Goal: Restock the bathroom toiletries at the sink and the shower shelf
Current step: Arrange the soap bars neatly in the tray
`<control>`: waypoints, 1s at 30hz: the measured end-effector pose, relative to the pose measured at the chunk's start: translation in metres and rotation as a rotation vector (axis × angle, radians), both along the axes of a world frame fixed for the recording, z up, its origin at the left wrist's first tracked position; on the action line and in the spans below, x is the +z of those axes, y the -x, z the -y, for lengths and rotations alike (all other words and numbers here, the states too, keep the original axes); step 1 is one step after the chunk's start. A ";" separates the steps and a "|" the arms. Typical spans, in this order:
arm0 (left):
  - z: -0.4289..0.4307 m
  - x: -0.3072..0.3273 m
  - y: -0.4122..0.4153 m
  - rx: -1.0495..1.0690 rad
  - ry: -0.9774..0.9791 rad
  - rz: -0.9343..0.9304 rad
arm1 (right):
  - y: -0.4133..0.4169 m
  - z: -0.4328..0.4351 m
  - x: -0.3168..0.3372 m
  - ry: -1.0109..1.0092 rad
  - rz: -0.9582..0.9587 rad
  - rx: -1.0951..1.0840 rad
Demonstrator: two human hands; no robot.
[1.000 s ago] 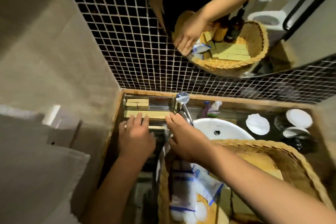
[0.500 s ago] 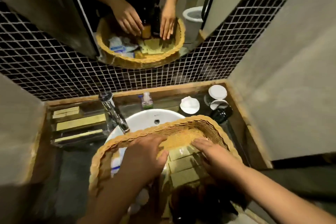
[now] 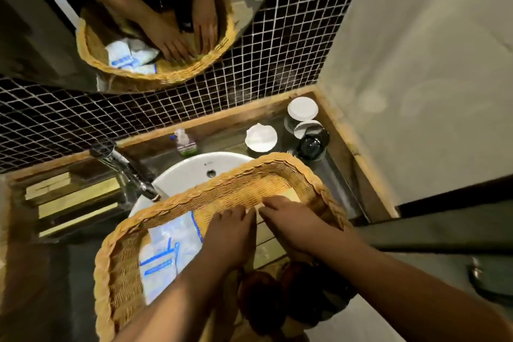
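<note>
A wicker basket point(image 3: 277, 159) rests across the front of the white sink point(image 3: 194, 169). It holds white packets with blue print point(image 3: 166, 255), flat yellow-green boxes point(image 3: 266, 247) and dark bottles point(image 3: 263, 294). My left hand point(image 3: 230, 233) and my right hand point(image 3: 291, 225) lie side by side, palms down, on the boxes, with fingertips at the boxes' far edge. Whether either hand grips a box is hidden. At the left, a counter tray point(image 3: 19, 203) holds more yellow-green boxes point(image 3: 77, 197).
A chrome faucet point(image 3: 125, 169) leans over the sink from the left. Behind the sink stand a small pump bottle point(image 3: 184, 141), a white dish point(image 3: 261, 137), white-lidded jars point(image 3: 302, 108) and a black cup point(image 3: 312, 144). A mirror point(image 3: 83, 64) hangs above the tiled wall.
Both hands left the counter tray at the left and went into the basket. In the last half second they drew together at the far end of the boxes.
</note>
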State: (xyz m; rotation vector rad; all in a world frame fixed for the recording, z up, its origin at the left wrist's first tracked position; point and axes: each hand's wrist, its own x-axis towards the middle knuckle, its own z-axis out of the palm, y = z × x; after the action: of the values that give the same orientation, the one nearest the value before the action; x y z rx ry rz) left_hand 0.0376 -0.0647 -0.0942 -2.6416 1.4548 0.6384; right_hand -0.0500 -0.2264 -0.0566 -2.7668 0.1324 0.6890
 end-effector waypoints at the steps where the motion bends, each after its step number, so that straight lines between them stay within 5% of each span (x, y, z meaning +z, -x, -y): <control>1: -0.002 -0.003 0.001 0.000 0.018 -0.002 | -0.001 0.000 -0.005 0.007 -0.002 0.017; 12: -0.018 -0.009 0.014 0.055 0.198 0.011 | 0.011 0.002 -0.018 0.160 -0.040 0.099; 30: -0.037 -0.017 0.012 0.120 0.125 -0.116 | 0.001 0.000 -0.010 0.055 -0.202 0.211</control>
State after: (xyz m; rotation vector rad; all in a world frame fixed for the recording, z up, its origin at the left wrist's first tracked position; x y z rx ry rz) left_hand 0.0260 -0.0276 -0.1110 -2.8504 1.4173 0.7460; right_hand -0.0508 -0.2261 -0.0669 -2.7826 -0.1032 1.0335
